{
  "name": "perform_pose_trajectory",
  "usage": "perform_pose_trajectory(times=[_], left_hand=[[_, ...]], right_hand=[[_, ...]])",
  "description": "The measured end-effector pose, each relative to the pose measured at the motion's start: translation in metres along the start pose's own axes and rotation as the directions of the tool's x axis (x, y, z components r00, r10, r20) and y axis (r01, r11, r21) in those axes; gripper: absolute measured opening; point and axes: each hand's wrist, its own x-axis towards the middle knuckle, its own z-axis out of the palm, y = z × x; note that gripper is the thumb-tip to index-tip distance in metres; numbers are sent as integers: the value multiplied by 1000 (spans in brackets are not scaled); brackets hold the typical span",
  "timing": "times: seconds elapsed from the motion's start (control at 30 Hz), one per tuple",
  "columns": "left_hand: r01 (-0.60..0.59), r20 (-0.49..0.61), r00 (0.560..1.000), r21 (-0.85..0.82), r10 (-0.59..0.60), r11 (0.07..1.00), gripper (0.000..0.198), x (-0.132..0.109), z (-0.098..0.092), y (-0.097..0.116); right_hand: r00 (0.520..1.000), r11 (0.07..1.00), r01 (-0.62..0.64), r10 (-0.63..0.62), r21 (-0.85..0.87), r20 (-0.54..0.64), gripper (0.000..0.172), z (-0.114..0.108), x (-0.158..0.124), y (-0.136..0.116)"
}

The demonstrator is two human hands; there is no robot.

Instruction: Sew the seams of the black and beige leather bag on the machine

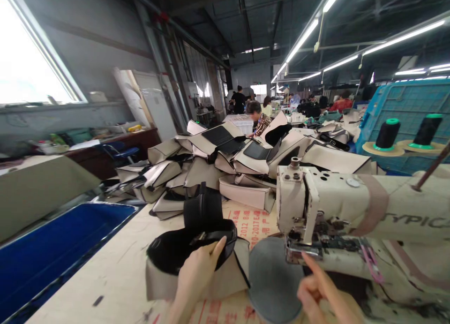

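Bag (pixel 163 260): stands on bench (pixel 116 267), left of sewing machine (pixel 330 207), mouth open upward.
Left hand (pixel 197 270): reaches into bag mouth, thumb along dark rim; cannot tell whether clamped on bag, most fingers being hidden.
Right hand (pixel 320 286): extends index finger to lower end of sewing machine, touching or very near; other fingers curled, nothing visibly held; cannot tell whether pinched together.
Pinch hazard: possible injury to index finger, caused by starting sewing machine with finger so near.
Tip hazard: possible tilting or folding of bag, caused by one-sided pull on soft walls.
Snag hazard: possible catching of bag corner on grey plate (pixel 274 277), caused by close placement.
Slump hazard: possible slide of pile (pixel 200 174) toward bag, caused by loose, uneven stacking.
Bag shell: beige, smooth, leather-like; dark edging, curved walls.
Bag lining: black, matte; black panel (pixel 203 211) raised behind mouth.
Grey plate: flat, dull, round-edged.
Sewing machine: off-white paint, worn and stained.
Bench top: pale, wood-like, red-printed.
Pile: beige and black, boxy, angular.
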Motion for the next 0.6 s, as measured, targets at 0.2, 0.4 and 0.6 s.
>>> perform_pose_trajectory(times=[0.2,0.4,0.6], left_hand=[[-242,-385,850,322,360,915,37,-32,38,17],[-218,-366,828,489,426,845,36,4,52,31],[-203,-388,786,574,481,794,37,14,36,-16]], right_hand=[[950,882,-243,301,404,-87,50,66,27,-48],[980,970,164,-181,-181,-80,21,52,37,-13],[900,855,393,-434,-339,-51,19,8,34,-10]])
